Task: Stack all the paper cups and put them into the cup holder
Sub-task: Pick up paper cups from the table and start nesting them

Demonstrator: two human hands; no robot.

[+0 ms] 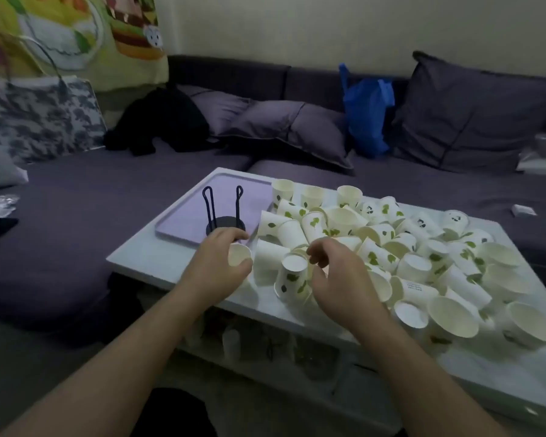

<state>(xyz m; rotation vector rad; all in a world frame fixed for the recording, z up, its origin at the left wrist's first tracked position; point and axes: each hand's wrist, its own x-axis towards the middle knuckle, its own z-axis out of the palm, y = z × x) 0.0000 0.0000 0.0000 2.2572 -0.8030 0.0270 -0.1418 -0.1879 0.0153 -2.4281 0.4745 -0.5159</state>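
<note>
The left hand [216, 263] is holding 1 paper cup [239, 254]. Its grip is clamped round that cup, and the open mouth of the cup is pointing toward the camera. The right hand [338, 275] is hanging just over the pile of cups [391, 247], with its grip a little apart and the fingers curled, holding nothing.

Right beside the right hand, between the 2 hands, a cup with green leaves [292, 277] is sitting upside down, its flat bottom facing up. The right hand is the nearer one to it. I think this cup is the next one to pick, and it needs turning so it is sliding into the held cup the same way round.

The cup holder [224, 216] is standing on a pale purple tray [177, 222], just behind the left hand. It is thin black wire, with 2 tall loops and a round base, and no cups are in it yet.

The cups are white paper, smooth and light, wide at the mouth and narrow at the bottom. Many are lying on their sides all over the white bench [158, 263].
</note>
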